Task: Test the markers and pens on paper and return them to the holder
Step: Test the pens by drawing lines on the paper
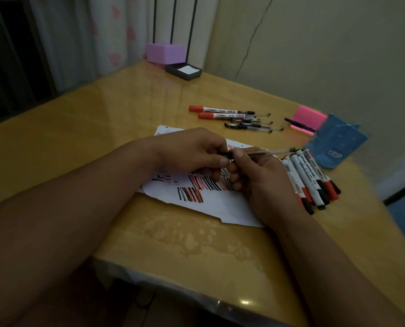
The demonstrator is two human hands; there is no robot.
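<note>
Pen (265,152), clear barrel with a dark end, held roughly level just above the paper (211,206), between both hands. Left hand (192,152): thumb and fingertips curled, pinching the dark end of the pen; cannot tell whether that part is cap or grip. Right hand (262,185): fingers curled round the barrel just beside the left fingertips, wrist over the sheet's near edge. Far end of the pen points toward the blue holder (336,147), which stands at the right side of the table (102,119). Paper lies flat on the yellow-brown tabletop and carries rows of short red and black strokes, partly hidden under the hands. Bundle of whiteboard markers (312,180), red and black caps, lies just right of the right hand, its upper ends near the holder. Loose group of markers and pens (234,118), two of them red-capped markers and the rest clear pens, lies farther back. Pink sticky notes (308,119) sit beside the holder with a black pen (298,122) across them. Purple box (165,53) and black tray (183,71) stand at the far corner.
</note>
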